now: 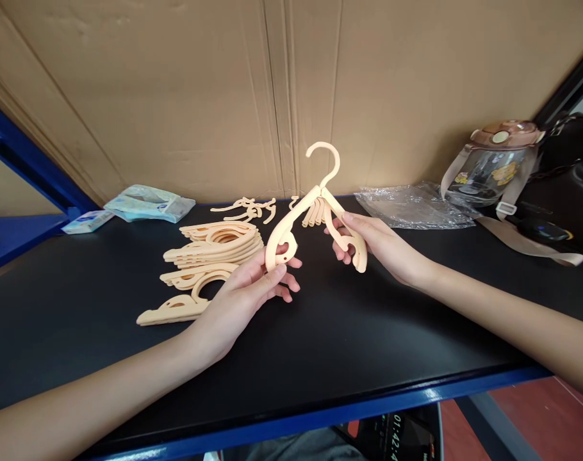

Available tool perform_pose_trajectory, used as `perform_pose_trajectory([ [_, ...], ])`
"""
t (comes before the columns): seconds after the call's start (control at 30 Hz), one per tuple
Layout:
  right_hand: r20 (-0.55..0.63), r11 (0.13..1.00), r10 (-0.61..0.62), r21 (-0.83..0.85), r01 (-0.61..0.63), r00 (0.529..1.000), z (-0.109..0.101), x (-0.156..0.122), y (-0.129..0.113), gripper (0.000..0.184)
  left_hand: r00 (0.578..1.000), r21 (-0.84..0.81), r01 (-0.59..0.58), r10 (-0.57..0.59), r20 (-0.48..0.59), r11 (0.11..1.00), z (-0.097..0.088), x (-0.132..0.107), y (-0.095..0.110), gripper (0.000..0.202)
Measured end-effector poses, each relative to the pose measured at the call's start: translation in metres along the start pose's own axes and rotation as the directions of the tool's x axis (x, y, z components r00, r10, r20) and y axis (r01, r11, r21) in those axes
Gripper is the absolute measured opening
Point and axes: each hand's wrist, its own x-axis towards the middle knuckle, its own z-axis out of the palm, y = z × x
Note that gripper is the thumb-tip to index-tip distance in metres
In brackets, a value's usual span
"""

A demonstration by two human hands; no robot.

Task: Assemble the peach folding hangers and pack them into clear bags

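While we look down through the head camera, our left hand is closed on the looped lower end of one arm of a peach plastic hanger, with the thumb on the front and the fingers curled behind. Our right hand grips the end of the other arm, fingers wrapped round it and thumb lying along its upper edge. Both hands hold the hanger clear above the black table, near its middle. Its two arms slope down and apart, and its hook stands upright against the cardboard wall. Just beside our left hand, a stack of hanger pieces in the same colour lies flat on the table. A few loose hooks lie behind the stack. Further left, near the wall, are a pale blue packet and a smaller packet. To the right of our right hand lies a crumpled clear plastic bag, and beyond it a water bottle with a strap lies on its side next to a black bag.
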Motion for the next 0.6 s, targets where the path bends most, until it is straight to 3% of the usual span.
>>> perform_pose_trajectory([
  [0.17,-0.15,0.998,-0.016,0.061,0.025,0.989,0.001,0.002,0.002,0.032,0.999,-0.003,-0.014,0.014,-0.035,1.0,0.0,0.002,0.003,0.024],
  [0.37,-0.35,0.992,-0.075,0.072,0.106,0.934,-0.007,0.007,0.005,0.029,0.999,-0.045,0.032,-0.032,-0.002,0.998,-0.002,0.001,0.001,0.049],
  [0.6,-0.414,0.991,-0.122,-0.002,0.134,0.902,-0.016,0.014,0.01,0.026,0.986,0.175,-0.002,-0.027,0.164,0.985,-0.001,0.0,0.006,0.017],
])
